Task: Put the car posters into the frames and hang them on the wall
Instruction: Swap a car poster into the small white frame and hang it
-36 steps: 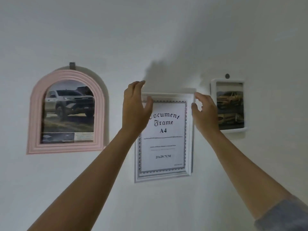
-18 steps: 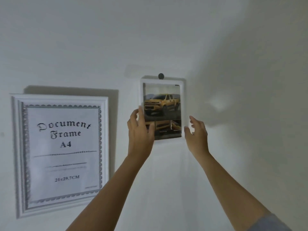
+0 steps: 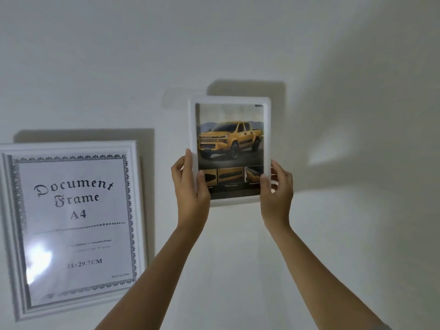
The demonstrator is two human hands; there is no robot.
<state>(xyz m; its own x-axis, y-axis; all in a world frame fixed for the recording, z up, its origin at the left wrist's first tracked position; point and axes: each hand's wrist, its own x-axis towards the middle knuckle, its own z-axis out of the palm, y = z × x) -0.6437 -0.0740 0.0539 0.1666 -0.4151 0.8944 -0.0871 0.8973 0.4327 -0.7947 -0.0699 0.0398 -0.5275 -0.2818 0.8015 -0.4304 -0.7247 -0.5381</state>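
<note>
Both hands, left hand point(image 3: 190, 184) and right hand point(image 3: 276, 186), grip the small white frame point(image 3: 230, 100) at its lower sides. That two-sided hold likely steadies its truck poster point(image 3: 229, 144) against the wall point(image 3: 238, 39); the document frame point(image 3: 71, 148) hangs at eight o'clock.

Small white frame point(image 3: 230, 100) holding a yellow pickup poster point(image 3: 230, 141), upright, gripped at its lower sides between both hands; larger white frame point(image 3: 71, 146) with its paper insert hangs left of them

A plain white painted wall point(image 3: 333, 55) fills the view. Soft grey shadows lie across it to the right, with a brighter patch of light point(image 3: 331, 148) among them. A faint rectangular mark point(image 3: 176, 98), slightly darker than the paint around it, shows near the middle of the wall
</note>
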